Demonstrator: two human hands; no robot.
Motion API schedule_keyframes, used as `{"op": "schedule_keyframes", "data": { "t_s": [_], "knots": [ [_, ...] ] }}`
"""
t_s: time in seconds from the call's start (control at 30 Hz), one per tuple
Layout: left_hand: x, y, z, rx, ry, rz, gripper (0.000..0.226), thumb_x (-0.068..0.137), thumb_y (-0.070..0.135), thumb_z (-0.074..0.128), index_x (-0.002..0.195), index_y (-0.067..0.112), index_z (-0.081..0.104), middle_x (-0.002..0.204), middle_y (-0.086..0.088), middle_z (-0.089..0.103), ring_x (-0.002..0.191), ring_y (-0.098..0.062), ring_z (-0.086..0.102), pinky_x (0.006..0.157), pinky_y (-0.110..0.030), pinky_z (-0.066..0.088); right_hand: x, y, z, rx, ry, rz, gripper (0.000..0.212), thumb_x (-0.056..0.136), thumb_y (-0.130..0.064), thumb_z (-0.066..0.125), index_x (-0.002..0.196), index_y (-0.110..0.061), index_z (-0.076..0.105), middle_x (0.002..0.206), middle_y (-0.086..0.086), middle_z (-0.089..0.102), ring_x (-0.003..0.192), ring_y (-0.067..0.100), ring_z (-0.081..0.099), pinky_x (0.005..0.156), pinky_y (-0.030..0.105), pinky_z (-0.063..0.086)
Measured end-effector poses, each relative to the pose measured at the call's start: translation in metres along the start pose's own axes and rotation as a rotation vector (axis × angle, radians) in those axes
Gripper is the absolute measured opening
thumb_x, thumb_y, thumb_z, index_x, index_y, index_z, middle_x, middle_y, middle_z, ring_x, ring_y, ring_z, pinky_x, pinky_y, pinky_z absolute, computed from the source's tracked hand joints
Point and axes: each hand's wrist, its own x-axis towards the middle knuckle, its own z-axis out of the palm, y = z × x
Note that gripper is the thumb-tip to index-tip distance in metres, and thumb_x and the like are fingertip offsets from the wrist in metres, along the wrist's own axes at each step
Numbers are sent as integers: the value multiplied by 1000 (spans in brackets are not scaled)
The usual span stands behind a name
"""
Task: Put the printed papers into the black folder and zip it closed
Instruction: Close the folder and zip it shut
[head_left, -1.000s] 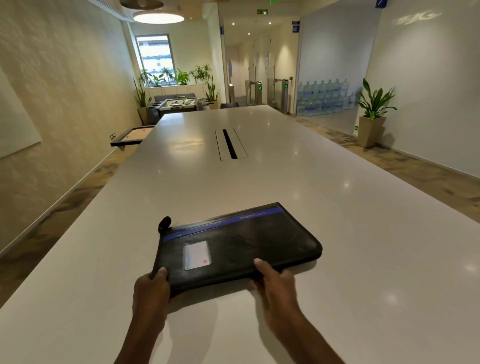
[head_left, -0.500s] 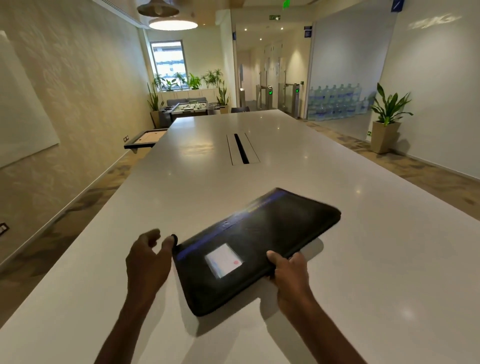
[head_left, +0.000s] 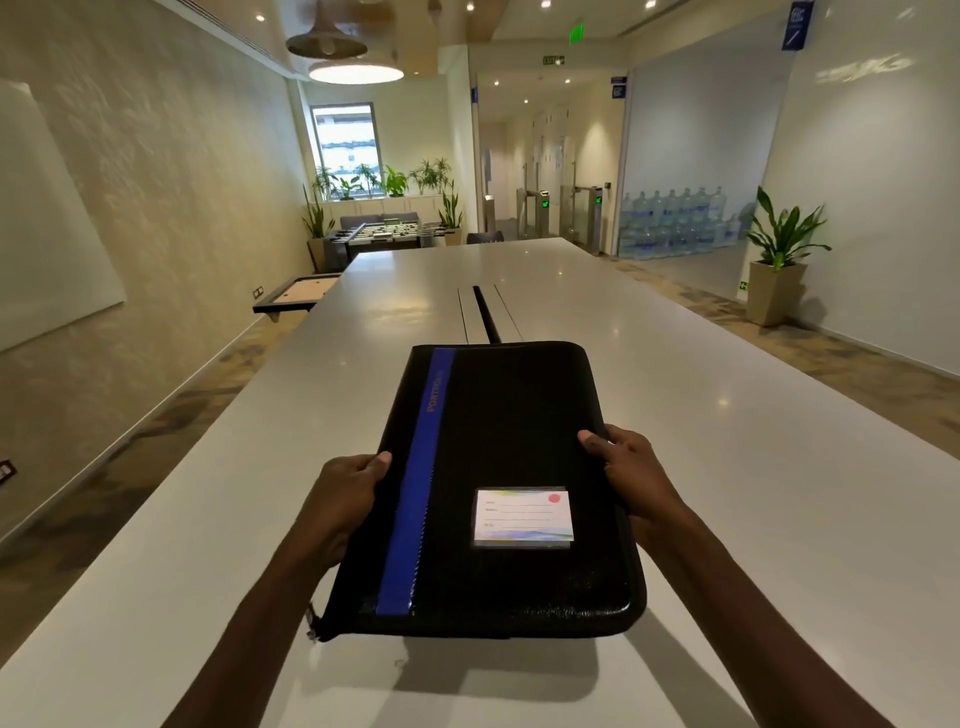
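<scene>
The black folder (head_left: 498, 447) is closed, with a blue stripe down its left part and a white name label near its lower right. It is held up off the white table (head_left: 727, 467), its long side pointing away from me. My left hand (head_left: 343, 499) grips its left edge, thumb on top. My right hand (head_left: 631, 473) grips its right edge the same way. A zip pull hangs at the folder's near left corner. No printed papers are in view.
The long white table runs away from me, with a cable slot (head_left: 485, 314) in its middle. A potted plant (head_left: 779, 260) stands by the right wall. A small side table (head_left: 296, 296) is at the left, a football table at the far end.
The folder lay crosswise on the table under both hands. It has been turned a quarter turn and lifted, and both hands now grip its side edges.
</scene>
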Motion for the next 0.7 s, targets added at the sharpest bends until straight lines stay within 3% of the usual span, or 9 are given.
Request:
{"op": "schedule_keyframes", "data": {
  "t_s": [0.17,0.3,0.43,0.57,0.63,0.7],
  "knots": [
    [7,-25,20,-17,130,-24,25,96,26,58,100,7,74,86,-14,75,78,-32,73,80,-50,59,31,24,-3,-249,29,-34,27,98,-25,56,116,-8,66,100,6,73,79,12,71,56,18,53],
    [9,-53,35,2,204,-52,26,94,25,60,109,7,73,88,-13,74,75,-28,71,72,-38,59,50,49,-4,-522,68,-106,37,97,-28,59,123,-3,65,116,14,70,94,24,68,75,29,54],
    [11,-71,43,36,246,-66,30,93,26,61,116,8,70,98,-13,73,83,-28,70,73,-34,56,59,65,-5,-706,79,-175,38,95,-32,60,119,-4,67,114,13,71,91,21,66,65,20,45],
    [13,-79,45,145,212,-66,28,95,24,59,112,6,71,96,-11,72,85,-26,68,72,-33,54,67,78,-8,-871,60,-178,37,95,-35,58,109,-4,70,107,14,73,95,28,68,78,32,50],
    [14,-80,44,199,188,-58,26,95,22,59,109,4,71,94,-11,72,84,-25,68,74,-36,56,69,84,-9,-936,65,-179,37,95,-37,57,104,-3,70,103,14,73,93,29,68,77,34,51],
    [15,-78,42,267,186,-24,26,94,22,60,111,5,70,98,-11,72,82,-21,66,70,-30,55,68,88,-8,-976,92,-188,37,95,-38,56,99,-4,69,98,13,73,88,29,67,72,32,48]
  ]
}}
